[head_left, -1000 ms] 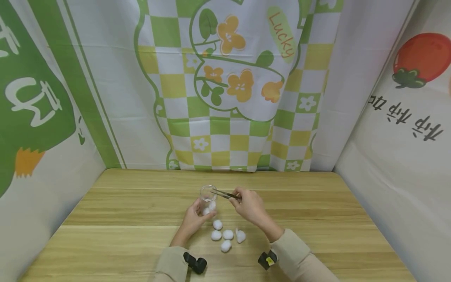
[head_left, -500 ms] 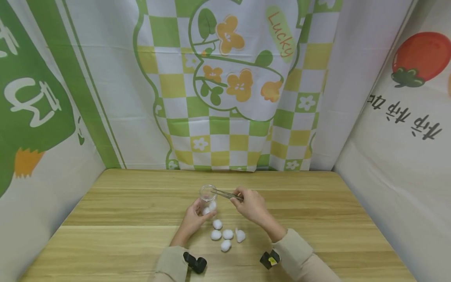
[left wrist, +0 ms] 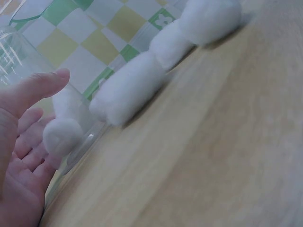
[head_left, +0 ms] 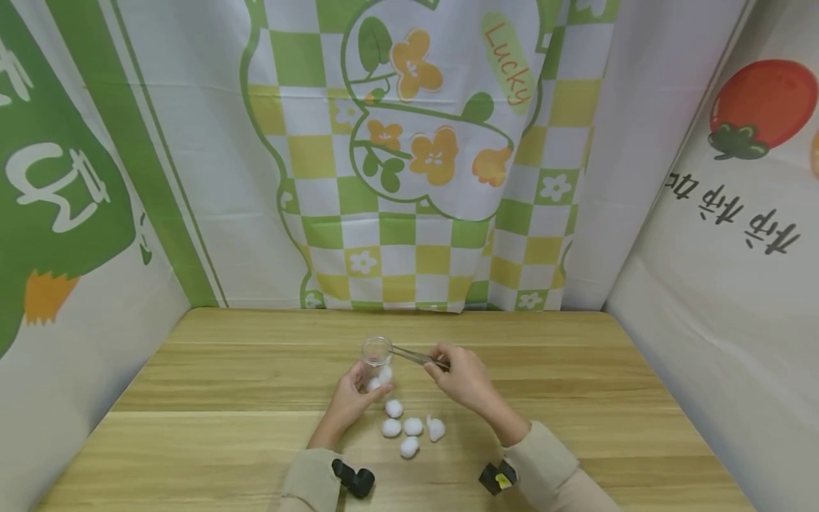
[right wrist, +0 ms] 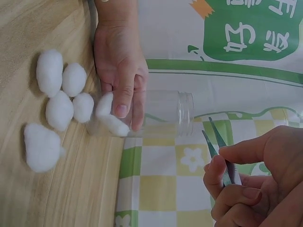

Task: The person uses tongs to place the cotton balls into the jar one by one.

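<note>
Our left hand (head_left: 350,398) grips a clear jar (head_left: 377,363) standing upright near the middle of the bench (head_left: 211,398), with 2 cotton balls (right wrist: 112,120) inside. Our right hand (head_left: 466,380) pinches tweezers (head_left: 412,355), tips open just beside the jar's mouth. We see 5 loose cotton balls (head_left: 409,427) on the bench toward its near edge.

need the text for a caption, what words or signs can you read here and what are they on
"Lucky": on the green oval patch of the checked backdrop cloth.
White characters on the left green banner: stylised, not readable.
Black characters on the right wall cloth under the tomato: tilted, not readable.
</note>
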The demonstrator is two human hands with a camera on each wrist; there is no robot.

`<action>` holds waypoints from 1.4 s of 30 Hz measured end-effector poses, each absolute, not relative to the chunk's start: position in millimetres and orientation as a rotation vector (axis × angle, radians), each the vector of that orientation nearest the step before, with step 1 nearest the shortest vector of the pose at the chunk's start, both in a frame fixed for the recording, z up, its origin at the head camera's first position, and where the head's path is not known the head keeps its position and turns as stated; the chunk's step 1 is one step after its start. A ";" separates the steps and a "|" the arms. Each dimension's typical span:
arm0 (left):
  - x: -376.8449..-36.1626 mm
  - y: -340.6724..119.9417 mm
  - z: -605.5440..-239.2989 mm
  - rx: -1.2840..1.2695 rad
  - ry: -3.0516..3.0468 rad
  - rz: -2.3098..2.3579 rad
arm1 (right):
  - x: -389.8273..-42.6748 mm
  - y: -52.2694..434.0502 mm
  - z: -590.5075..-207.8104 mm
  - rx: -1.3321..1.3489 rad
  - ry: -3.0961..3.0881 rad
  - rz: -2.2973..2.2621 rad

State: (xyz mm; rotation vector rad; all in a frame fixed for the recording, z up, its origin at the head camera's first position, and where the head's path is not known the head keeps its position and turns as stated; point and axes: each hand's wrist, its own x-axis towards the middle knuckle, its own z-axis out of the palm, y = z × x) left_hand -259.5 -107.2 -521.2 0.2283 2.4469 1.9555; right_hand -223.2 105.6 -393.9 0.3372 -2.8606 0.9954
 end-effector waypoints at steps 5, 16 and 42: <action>-257.8 -107.2 -520.8 0.244 2.476 1.955 | -220.1 110.4 -392.1 0.312 -2.844 1.023; -258.8 -106.7 -520.5 0.227 2.444 1.970 | -219.0 116.4 -392.7 0.309 -2.840 1.046; -261.0 -106.8 -523.1 0.203 2.463 1.950 | -209.6 121.7 -419.1 0.400 -2.925 0.995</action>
